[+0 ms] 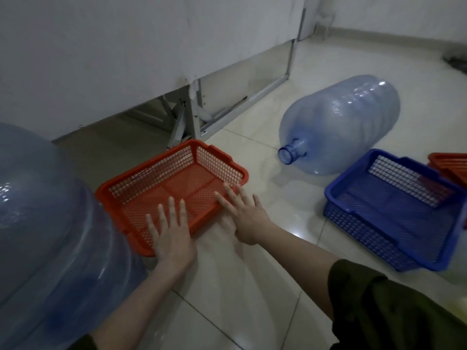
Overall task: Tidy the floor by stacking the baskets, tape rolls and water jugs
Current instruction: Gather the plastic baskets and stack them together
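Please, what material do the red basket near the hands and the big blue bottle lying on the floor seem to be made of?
The red basket looks like molded plastic: one solid color, a fine grid of holes in walls and bottom, and a smooth, thick rim. The finish seems matte to slightly glossy. The water jug lying on its side appears to be clear, blue-tinted hard plastic: the floor shows through it, and its ribbed body carries bright highlights.

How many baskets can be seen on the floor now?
3. A red basket lies in the middle under both hands, a blue basket at the right, and part of another red basket behind it at the right edge. More may be outside the view.
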